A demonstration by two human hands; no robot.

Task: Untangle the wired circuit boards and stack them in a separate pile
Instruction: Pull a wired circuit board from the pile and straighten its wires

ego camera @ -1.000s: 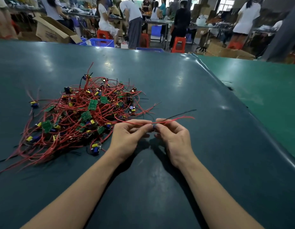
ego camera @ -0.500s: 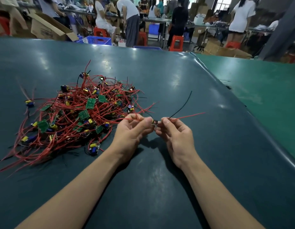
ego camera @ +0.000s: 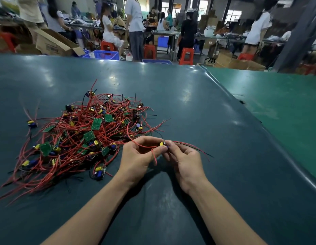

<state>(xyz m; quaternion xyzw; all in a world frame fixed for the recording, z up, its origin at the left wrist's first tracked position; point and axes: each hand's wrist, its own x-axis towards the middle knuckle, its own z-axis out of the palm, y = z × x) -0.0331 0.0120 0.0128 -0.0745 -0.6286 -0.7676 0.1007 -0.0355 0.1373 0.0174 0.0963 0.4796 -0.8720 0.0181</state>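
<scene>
Tangled heap of green circuit boards (ego camera: pixel 79 137) with red wires; one small board (ego camera: pixel 162 144) pinched between fingertips.

Both bare forearms reach forward and converge, the left hand (ego camera: pixel 138 156) and right hand (ego camera: pixel 184 159) meeting fingertip to fingertip, fingers curled in a pinch.
</scene>
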